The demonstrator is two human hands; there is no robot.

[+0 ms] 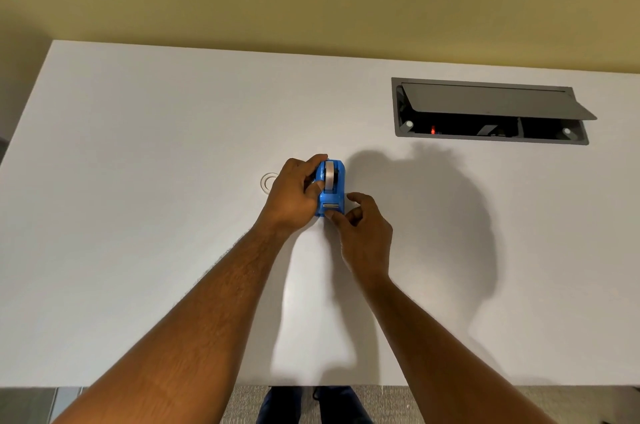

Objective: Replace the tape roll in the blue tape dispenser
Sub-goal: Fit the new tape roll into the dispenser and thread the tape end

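Bright, even light falls from about eight o'clock, throwing soft dark shadows of the arms across the smooth white rectangular table toward three o'clock. No glare. Focus is sharp throughout; wide-angle bending tilts the table's edges

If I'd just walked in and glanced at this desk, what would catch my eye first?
The bright blue plastic tape dispenser at the middle of the white table, with a roll of tape seated in it. The left hand grips its side while the right hand pinches at its near end. Next, the open grey cable hatch set into the table at far right, and a clear empty tape ring lying just left of the left hand.
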